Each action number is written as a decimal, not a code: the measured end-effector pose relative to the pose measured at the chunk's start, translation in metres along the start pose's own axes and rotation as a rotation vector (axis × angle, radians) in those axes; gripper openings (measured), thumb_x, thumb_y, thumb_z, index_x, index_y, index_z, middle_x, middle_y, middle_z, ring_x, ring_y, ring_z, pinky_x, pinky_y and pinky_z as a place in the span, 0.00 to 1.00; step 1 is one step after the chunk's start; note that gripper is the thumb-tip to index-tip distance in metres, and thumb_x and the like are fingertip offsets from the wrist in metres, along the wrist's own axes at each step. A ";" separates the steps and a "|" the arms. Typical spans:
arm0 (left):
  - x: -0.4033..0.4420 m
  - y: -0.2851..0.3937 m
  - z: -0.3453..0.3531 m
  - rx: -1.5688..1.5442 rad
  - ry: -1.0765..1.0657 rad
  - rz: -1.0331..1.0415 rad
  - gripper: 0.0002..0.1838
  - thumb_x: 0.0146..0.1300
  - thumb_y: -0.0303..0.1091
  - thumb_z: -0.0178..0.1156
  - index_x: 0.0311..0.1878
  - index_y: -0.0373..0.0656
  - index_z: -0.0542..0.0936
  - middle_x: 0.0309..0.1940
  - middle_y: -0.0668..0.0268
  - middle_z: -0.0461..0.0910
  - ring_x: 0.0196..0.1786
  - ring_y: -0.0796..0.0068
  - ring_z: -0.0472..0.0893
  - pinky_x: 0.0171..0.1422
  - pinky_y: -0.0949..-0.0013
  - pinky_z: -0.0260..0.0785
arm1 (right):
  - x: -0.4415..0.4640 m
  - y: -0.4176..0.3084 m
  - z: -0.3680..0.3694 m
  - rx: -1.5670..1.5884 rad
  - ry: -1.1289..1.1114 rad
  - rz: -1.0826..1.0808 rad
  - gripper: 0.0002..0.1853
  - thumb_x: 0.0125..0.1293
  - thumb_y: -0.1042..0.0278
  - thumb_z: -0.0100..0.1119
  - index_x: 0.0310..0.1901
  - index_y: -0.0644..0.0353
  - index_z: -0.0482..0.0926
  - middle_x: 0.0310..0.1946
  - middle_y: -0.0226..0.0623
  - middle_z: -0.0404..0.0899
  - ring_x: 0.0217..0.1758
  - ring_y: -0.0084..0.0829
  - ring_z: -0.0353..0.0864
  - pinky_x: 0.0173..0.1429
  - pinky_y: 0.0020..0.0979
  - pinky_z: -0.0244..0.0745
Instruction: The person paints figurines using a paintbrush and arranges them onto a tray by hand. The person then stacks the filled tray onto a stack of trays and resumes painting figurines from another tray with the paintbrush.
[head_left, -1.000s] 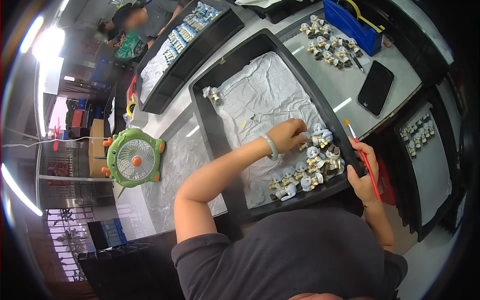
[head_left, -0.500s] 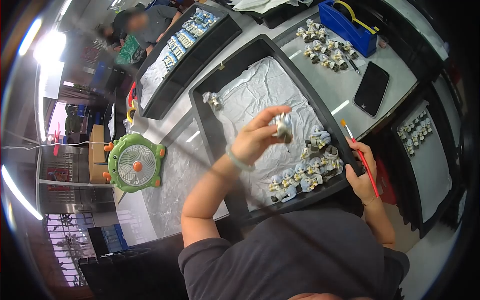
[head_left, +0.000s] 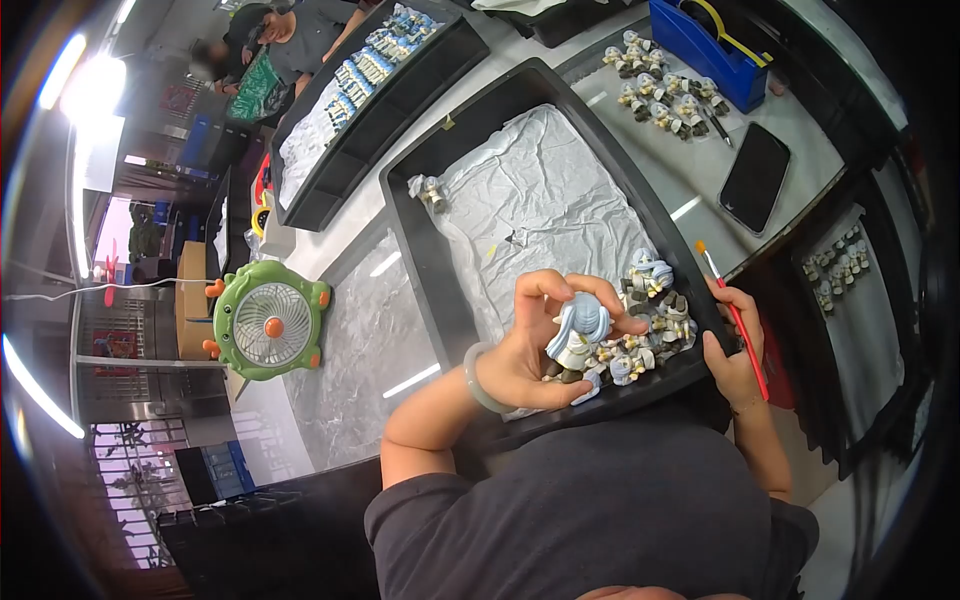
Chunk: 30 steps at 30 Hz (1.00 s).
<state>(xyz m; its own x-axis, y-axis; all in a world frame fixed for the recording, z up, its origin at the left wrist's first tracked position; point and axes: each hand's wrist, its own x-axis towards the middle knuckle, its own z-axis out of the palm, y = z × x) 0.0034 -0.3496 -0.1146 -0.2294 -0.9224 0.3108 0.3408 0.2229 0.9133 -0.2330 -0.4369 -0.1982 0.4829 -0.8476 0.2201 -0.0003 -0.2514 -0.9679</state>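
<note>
My left hand [head_left: 525, 345], wearing a pale bangle, has its fingers curled around a small figurine [head_left: 583, 325] with light blue hair. It holds this figurine over the near part of a black tray [head_left: 430, 290] lined with crumpled white paper. Just beyond and beneath it, several similar figurines [head_left: 650, 330] crowd the tray's near right corner, partly covered by the hand. At the tray's right rim, my right hand [head_left: 738, 345] is closed around a red paintbrush [head_left: 745, 345], its orange bristles pointing away from me. One more figurine [head_left: 430, 190] lies by the tray's far left side.
A green fan [head_left: 268, 320] stands left. Beyond the tray are another black tray [head_left: 385, 120] of blue-and-white pieces, a blue tape dispenser [head_left: 705, 50], a phone [head_left: 755, 178] and grouped figurines [head_left: 670, 95]. A lower tray [head_left: 865, 340] sits right. Two people [head_left: 290, 50] are in the background.
My left hand has come down and toward me with the figurine, from mid-tray to above the near group. The figurine's blue hair now shows. My right hand still grips the paintbrush.
</note>
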 end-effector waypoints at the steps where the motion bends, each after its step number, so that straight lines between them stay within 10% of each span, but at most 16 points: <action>1: 0.000 0.001 0.000 0.004 0.007 -0.004 0.44 0.39 0.09 0.57 0.55 0.58 0.50 0.52 0.54 0.60 0.57 0.50 0.70 0.63 0.50 0.62 | 0.001 -0.001 0.000 0.000 -0.002 -0.002 0.24 0.47 0.80 0.52 0.50 0.63 0.66 0.55 0.48 0.71 0.44 0.29 0.75 0.42 0.25 0.71; 13: 0.004 0.003 -0.002 0.734 0.023 0.114 0.40 0.38 0.20 0.68 0.57 0.45 0.60 0.52 0.51 0.68 0.46 0.66 0.72 0.47 0.66 0.66 | 0.001 0.003 -0.002 -0.063 -0.008 -0.050 0.24 0.47 0.79 0.52 0.50 0.63 0.66 0.55 0.46 0.71 0.43 0.27 0.75 0.40 0.22 0.70; 22: 0.008 0.014 0.008 1.474 0.184 -0.074 0.33 0.28 0.48 0.74 0.43 0.48 0.78 0.25 0.72 0.64 0.30 0.71 0.64 0.37 0.68 0.52 | 0.001 -0.002 -0.001 -0.022 -0.035 -0.036 0.24 0.49 0.82 0.50 0.52 0.63 0.64 0.57 0.47 0.69 0.46 0.27 0.76 0.41 0.20 0.71; 30: 0.004 0.009 0.001 1.522 0.163 -0.048 0.31 0.28 0.61 0.68 0.32 0.48 0.77 0.21 0.72 0.63 0.26 0.72 0.62 0.35 0.68 0.48 | 0.001 0.000 -0.001 -0.024 -0.035 -0.039 0.24 0.49 0.83 0.49 0.52 0.63 0.64 0.57 0.47 0.68 0.45 0.25 0.75 0.40 0.19 0.71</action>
<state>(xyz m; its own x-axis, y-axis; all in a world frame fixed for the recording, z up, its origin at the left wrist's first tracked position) 0.0044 -0.3507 -0.1049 -0.0787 -0.9387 0.3357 -0.9156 0.2012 0.3481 -0.2331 -0.4379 -0.1974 0.5136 -0.8200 0.2528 -0.0013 -0.2954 -0.9554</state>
